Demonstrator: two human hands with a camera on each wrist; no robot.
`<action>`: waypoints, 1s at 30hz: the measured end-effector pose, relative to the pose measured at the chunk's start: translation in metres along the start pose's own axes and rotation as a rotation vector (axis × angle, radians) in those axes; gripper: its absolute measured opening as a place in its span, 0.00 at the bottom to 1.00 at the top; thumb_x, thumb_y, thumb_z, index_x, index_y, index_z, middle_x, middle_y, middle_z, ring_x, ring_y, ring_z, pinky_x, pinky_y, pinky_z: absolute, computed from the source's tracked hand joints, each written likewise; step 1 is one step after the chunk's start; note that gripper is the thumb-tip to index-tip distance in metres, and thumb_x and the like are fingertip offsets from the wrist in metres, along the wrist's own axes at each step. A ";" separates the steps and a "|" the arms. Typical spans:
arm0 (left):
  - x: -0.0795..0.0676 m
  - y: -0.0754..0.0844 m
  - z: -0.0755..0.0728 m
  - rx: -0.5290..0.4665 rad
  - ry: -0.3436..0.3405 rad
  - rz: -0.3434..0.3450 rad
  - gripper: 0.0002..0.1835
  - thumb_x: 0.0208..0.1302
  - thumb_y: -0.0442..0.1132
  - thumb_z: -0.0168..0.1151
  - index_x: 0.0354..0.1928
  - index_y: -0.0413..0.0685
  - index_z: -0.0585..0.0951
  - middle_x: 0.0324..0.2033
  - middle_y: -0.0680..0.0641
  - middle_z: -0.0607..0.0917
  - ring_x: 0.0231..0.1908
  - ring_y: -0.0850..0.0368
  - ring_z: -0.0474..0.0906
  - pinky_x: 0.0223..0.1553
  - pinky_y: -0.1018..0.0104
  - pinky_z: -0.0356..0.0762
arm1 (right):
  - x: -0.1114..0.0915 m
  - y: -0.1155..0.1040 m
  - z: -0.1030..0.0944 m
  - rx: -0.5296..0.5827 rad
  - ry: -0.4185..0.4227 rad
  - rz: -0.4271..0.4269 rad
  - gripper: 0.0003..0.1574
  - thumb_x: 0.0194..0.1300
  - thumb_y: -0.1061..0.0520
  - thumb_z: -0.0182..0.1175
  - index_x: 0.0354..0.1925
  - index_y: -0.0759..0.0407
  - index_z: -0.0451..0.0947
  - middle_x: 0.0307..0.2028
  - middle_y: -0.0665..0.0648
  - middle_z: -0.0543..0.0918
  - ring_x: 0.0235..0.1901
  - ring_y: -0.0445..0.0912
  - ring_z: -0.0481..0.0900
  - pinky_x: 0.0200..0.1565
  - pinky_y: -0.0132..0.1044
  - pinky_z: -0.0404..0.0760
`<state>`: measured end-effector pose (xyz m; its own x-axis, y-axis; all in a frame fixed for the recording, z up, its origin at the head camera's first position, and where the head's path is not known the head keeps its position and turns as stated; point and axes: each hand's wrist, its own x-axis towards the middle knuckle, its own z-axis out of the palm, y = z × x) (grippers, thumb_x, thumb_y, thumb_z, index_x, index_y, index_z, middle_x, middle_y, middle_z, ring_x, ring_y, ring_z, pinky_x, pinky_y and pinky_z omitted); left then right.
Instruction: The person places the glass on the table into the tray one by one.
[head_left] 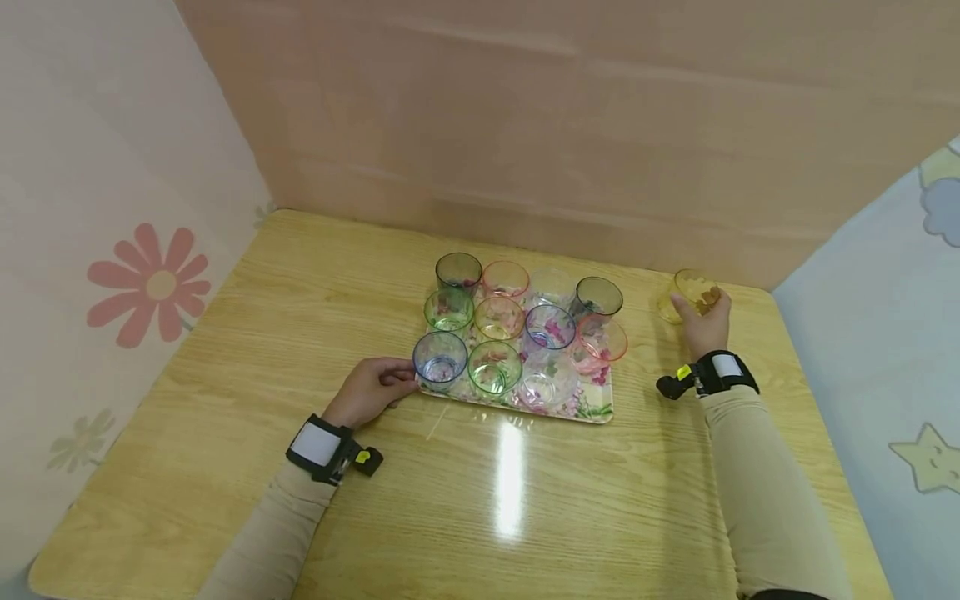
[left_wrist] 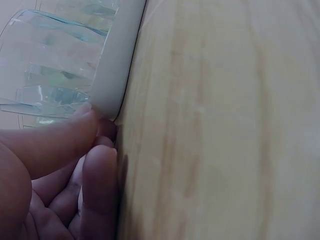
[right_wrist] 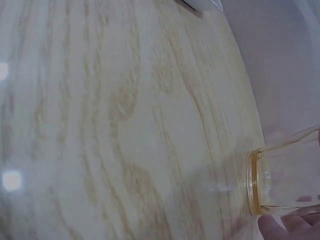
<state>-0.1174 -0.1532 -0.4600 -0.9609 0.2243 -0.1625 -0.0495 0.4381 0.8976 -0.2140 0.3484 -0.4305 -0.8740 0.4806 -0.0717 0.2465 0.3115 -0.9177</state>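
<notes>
A flowered tray lies on the table, bearing several clear plastic cups in different colours. My left hand pinches the tray's near left corner, thumb at the rim and fingers low beside the tabletop. Closest to it on the tray stands a blue cup. In the left wrist view the thumb meets the pale tray edge. Off to the right of the tray, my right hand grips a yellow cup by its side. The right wrist view shows the yellow cup's base close over the wood.
Green cups, dark grey cups and red-rimmed cups are among those standing close together on the tray. A brown wall covering rises behind the table. Printed panels flank it on both sides.
</notes>
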 end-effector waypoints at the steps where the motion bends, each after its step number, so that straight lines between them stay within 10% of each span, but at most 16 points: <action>1: 0.000 0.000 0.000 -0.001 0.000 0.000 0.19 0.59 0.38 0.65 0.52 0.37 0.82 0.36 0.42 0.86 0.31 0.56 0.81 0.25 0.66 0.79 | 0.000 0.001 0.000 0.000 -0.001 -0.004 0.53 0.62 0.40 0.57 0.73 0.57 0.42 0.70 0.59 0.51 0.70 0.49 0.49 0.67 0.38 0.54; 16: 0.000 0.001 0.000 -0.004 -0.006 -0.026 0.18 0.58 0.38 0.66 0.51 0.41 0.83 0.35 0.45 0.85 0.30 0.56 0.81 0.26 0.66 0.80 | -0.019 -0.009 -0.010 -0.018 -0.065 -0.115 0.53 0.64 0.45 0.56 0.74 0.59 0.39 0.72 0.62 0.50 0.71 0.51 0.50 0.68 0.43 0.57; 30: 0.000 0.002 0.001 0.011 0.004 -0.033 0.18 0.57 0.38 0.67 0.50 0.41 0.83 0.35 0.46 0.86 0.31 0.57 0.81 0.26 0.66 0.80 | -0.087 -0.012 -0.031 -0.179 -0.242 -0.301 0.51 0.67 0.47 0.55 0.75 0.61 0.40 0.71 0.65 0.56 0.69 0.54 0.57 0.61 0.31 0.67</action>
<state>-0.1175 -0.1517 -0.4589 -0.9598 0.2061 -0.1906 -0.0784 0.4552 0.8869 -0.1280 0.3276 -0.4010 -0.9860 0.1465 0.0795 0.0156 0.5561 -0.8309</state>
